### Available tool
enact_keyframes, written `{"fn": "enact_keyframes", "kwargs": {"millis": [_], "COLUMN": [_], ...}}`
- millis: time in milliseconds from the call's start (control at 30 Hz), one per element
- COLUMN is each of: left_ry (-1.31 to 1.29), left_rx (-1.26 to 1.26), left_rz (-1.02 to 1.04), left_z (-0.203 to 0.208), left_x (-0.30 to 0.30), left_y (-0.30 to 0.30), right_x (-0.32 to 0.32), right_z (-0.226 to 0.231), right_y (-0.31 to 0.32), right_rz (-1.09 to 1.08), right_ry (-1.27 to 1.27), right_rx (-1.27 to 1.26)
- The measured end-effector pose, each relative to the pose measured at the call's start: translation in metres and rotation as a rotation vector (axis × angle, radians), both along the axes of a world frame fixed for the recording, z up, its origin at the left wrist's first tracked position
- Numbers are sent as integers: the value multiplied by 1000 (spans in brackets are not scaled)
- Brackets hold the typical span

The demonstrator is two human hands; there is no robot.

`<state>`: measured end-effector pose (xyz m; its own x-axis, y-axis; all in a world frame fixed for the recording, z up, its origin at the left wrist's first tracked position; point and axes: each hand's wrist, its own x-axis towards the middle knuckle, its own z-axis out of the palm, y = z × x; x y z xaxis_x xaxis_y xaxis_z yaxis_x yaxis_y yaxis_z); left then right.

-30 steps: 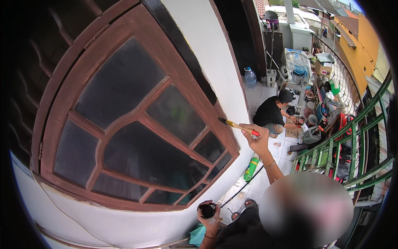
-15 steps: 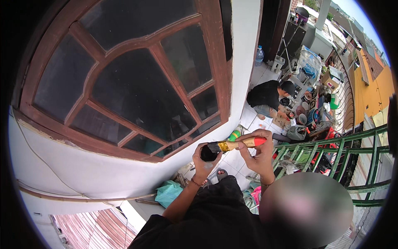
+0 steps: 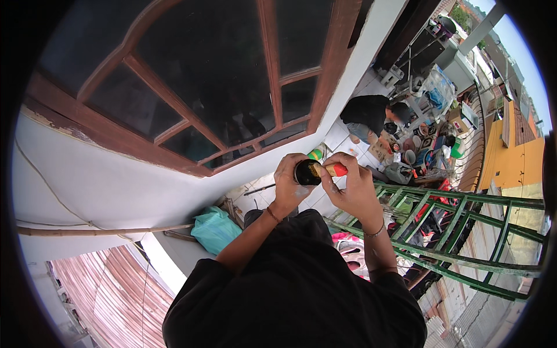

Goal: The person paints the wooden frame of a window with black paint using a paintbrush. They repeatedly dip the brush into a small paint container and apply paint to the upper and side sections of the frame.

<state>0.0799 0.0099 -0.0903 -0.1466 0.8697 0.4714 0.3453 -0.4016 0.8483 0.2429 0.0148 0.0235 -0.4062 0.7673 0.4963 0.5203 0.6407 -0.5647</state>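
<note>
My left hand point(image 3: 286, 187) is wrapped around a small round container point(image 3: 301, 174) with a dark inside. In my right hand point(image 3: 357, 194) is a paintbrush point(image 3: 336, 169) with a red-tipped handle, pinched between thumb and fingers. The brush's bristle end points down into the mouth of the container, so its bristles are hidden. Both hands are close together in front of my body. Left of them is a brown wooden window frame point(image 3: 342, 61) with dark glass panes, set in a white wall point(image 3: 156, 188).
Down on the tiled floor, another person point(image 3: 366, 113) in dark clothes crouches by a clutter of tools and buckets. A green metal ladder point(image 3: 461, 207) extends at right. A teal bag point(image 3: 216, 229) lies lower left, near a bamboo pole point(image 3: 104, 232). An iron railing point(image 3: 480, 136) edges the clutter.
The brush has tipped from lying across the container's rim to pointing down into it. My right hand has moved down and closer to my left. The view has shifted.
</note>
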Motion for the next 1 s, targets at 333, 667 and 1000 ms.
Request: {"fn": "enact_keyframes", "kwargs": {"millis": [333, 667, 1000], "left_ry": [-5, -63, -90], "left_rx": [-33, -138, -149], "left_rz": [82, 82, -6], "left_z": [6, 5, 1], "left_x": [-12, -18, -21], "left_y": [-11, -16, -21], "right_x": [-14, -15, -9], "right_z": [18, 21, 3], "right_y": [-5, -26, -37], "right_rz": [6, 169, 186], "right_ry": [57, -114, 124], "right_rx": [97, 126, -64]}}
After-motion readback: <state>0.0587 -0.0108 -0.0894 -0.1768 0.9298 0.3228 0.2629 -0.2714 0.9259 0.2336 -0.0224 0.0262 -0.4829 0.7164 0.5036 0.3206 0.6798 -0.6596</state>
